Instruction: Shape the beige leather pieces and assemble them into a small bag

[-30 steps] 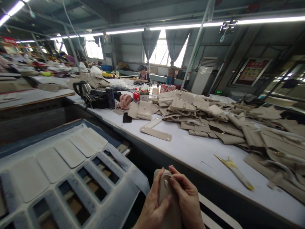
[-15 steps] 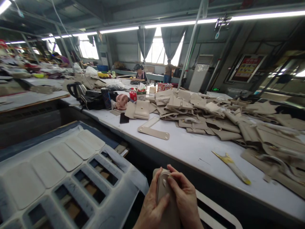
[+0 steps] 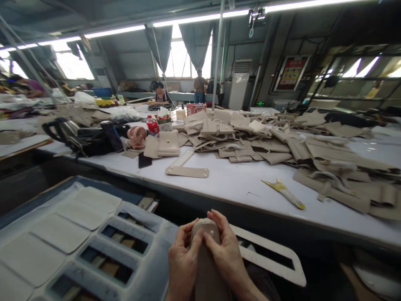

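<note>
A taupe leather-like piece (image 3: pixel 208 267) with a rounded end and a small pale stud near its tip is held low in the middle of the view. My left hand (image 3: pixel 184 259) grips its left edge, thumb on the face. On the opposite edge, my right hand (image 3: pixel 227 255) is closed, its thumb close to the stud and its fingers behind the tip. The lower end of the piece runs out of view. A white slotted frame (image 3: pixel 282 251) lies just right of my right hand. On the white table ahead sits a taupe strap (image 3: pixel 188 171) with studs.
Pale rounded panels (image 3: pixel 59 230) lie on a slotted grey-white board (image 3: pixel 150 238) at left. A yellow-stained spreader (image 3: pixel 285 194) rests on the white table (image 3: pixel 232 188), before heaped taupe bag pieces (image 3: pixel 269 146). A phone (image 3: pixel 145 160), pink fan (image 3: pixel 137 137) and red bottle (image 3: pixel 152 124) stand farther left. People work behind.
The view has turned to the right. Both thumbs have moved near the stud at the tip, and the held piece now faces me more squarely.
</note>
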Tool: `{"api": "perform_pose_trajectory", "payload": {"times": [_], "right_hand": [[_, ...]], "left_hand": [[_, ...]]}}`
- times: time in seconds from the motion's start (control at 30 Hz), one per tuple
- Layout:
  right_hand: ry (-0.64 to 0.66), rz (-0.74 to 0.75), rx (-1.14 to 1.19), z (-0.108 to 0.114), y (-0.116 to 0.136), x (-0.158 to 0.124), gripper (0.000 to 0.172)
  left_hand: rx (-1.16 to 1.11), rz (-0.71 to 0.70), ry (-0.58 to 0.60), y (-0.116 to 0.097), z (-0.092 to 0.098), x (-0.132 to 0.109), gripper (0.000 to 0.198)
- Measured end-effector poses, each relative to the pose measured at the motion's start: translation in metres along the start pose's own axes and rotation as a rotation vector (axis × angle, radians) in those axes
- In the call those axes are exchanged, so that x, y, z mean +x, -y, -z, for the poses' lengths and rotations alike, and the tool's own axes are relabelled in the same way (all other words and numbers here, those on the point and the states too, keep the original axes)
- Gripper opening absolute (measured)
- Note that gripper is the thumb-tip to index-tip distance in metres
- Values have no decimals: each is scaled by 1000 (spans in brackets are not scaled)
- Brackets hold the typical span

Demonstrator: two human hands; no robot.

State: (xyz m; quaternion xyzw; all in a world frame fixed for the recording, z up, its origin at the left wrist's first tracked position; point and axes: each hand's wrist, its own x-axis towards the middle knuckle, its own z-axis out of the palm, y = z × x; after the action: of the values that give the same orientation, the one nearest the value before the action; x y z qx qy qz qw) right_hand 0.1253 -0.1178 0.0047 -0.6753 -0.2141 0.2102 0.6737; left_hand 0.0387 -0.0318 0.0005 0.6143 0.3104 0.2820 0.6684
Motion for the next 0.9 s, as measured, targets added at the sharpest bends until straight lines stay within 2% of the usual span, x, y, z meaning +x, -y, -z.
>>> {"api": "perform_pose_trajectory", "payload": {"times": [0.17, 0.27, 0.37, 0.57, 0.67, 0.77, 0.9], "right_hand": [[-33, -80, 8, 4, -15, -24, 69], [-36, -72, 136, 7, -22, -35, 58], [-38, -108, 210, 8, -18, -35, 47], [-100, -60, -50, 4, -4, -18, 35], [-104, -72, -69, 1, -4, -15, 37], [-78, -100, -59, 1, -4, -18, 37], [-22, -85, -77, 3, 2, -27, 23]], "left_hand": [[-55, 87, -30, -3, -2, 4, 54], [-66, 101, -35, -5, -1, 5, 51], [-67, 106, -57, -6, 0, 6, 47], [-57, 125, -45, -1, 3, 7, 48], [-43, 107, -52, 3, 4, 7, 48], [-3, 89, 19, -1, 4, 13, 47], [269, -47, 179, -19, 5, 28, 43]]}}
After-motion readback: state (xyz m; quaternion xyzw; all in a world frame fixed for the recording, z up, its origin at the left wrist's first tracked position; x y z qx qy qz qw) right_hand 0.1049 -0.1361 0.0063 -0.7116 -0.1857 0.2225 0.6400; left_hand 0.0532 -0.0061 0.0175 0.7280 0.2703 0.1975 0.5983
